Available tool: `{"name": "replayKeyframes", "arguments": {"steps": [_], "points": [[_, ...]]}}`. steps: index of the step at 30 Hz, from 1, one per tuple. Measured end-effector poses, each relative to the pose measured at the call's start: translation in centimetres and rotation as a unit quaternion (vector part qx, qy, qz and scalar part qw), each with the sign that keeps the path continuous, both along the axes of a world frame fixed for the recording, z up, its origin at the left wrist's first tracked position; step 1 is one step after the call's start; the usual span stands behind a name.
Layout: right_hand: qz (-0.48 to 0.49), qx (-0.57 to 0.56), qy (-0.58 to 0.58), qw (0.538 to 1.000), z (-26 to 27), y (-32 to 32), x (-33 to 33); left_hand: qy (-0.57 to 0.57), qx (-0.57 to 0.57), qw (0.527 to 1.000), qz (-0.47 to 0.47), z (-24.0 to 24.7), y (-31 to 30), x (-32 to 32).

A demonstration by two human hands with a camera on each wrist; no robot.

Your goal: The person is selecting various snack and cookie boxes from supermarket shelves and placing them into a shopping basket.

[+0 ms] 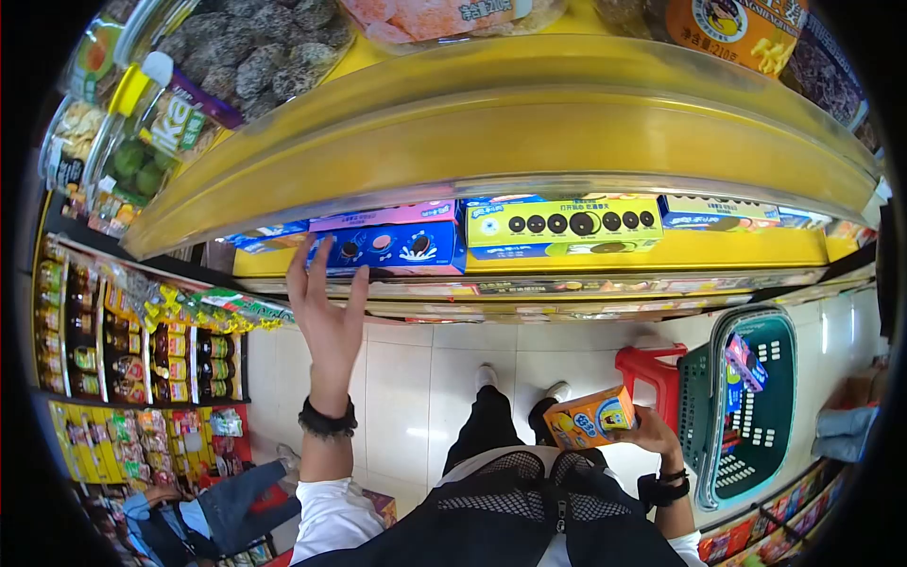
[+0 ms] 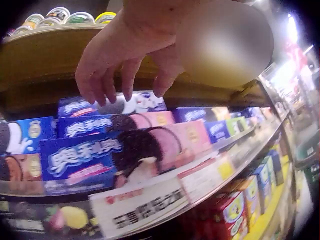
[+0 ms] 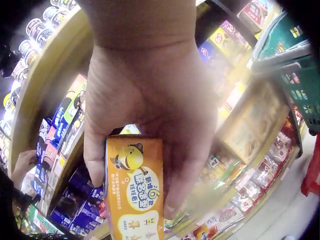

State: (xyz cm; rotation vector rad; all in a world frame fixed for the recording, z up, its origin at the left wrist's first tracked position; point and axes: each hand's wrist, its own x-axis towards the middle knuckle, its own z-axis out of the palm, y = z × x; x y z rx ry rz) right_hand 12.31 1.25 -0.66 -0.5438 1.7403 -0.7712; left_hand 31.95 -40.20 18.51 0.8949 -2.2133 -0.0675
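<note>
In the head view the left hand (image 1: 331,326) reaches over the shelf, its spread fingers on or just over a blue cookie box (image 1: 387,248). The left wrist view has that hand (image 2: 132,55) palm down with bent, separated fingers above a row of blue and pink boxes (image 2: 125,155); whether the fingertips touch the rear box cannot be told. Low at the person's right side, the right hand (image 1: 650,433) grips an orange box (image 1: 590,418). In the right wrist view the hand (image 3: 145,95) has thumb and fingers on opposite sides of this box (image 3: 135,185).
A yellow-green cookie box (image 1: 567,225) lies along the same shelf. Above it runs a clear curved shelf edge (image 1: 529,123). At the right, a green basket (image 1: 699,416) holding packages stands by a red stool (image 1: 652,373). Another person (image 1: 227,510) is at the lower left.
</note>
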Motion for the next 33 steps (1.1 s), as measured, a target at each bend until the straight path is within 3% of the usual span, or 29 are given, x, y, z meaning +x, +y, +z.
{"name": "replayKeyframes", "arguments": {"steps": [3,7,11,20,33], "points": [[0.007,0.012,0.002,1.000,1.5,-0.9,-0.8,-0.068,0.008,0.996,0.051,-0.5,-1.5,1.2],[0.024,0.022,0.004,0.999,0.9,-1.0,-0.8,-0.021,0.113,0.992,0.042,-2.1,-3.1,1.9],[-0.011,0.036,-0.006,0.999,2.5,-2.9,0.6,-0.100,0.017,0.993,0.062,-2.5,-3.7,2.4],[-0.039,0.037,-0.013,0.998,2.0,-5.8,4.0,-0.093,-0.067,0.993,0.012,-3.4,-5.6,3.9],[-0.074,0.020,-0.024,0.997,2.7,-9.4,6.5,-0.108,-0.091,0.990,-0.012,-3.7,-7.4,5.5]]}}
